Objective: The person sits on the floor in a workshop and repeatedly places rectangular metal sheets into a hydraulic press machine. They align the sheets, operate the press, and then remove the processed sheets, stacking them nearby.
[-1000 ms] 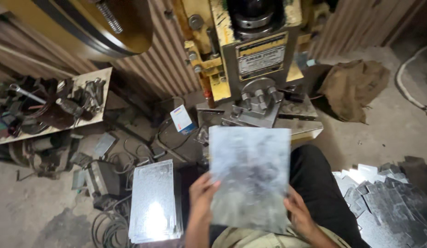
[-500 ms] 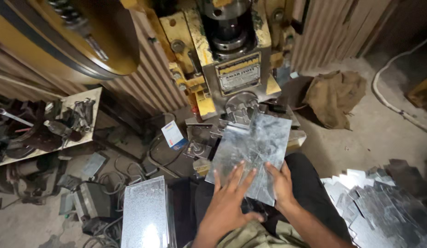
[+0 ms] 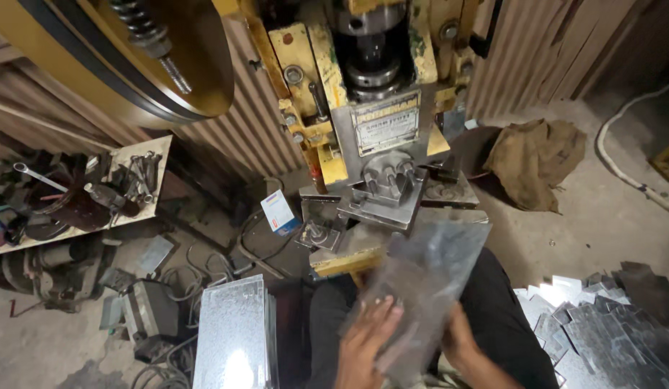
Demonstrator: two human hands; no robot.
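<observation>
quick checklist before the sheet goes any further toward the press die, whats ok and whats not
1. Both hands on the metal sheet: ok. The left hand lies flat on top and the right hand grips its right edge.
2. Hands clear of the die: ok, both are at the sheet's near end.
3. Sheet lined up square with the die: not ok, it is tilted and blurred.
4. Die area free of scrap: cannot tell.
5. Ram raised: cannot tell.
6. Next stock at hand: ok, a stack of sheets lies on the left.
</observation>
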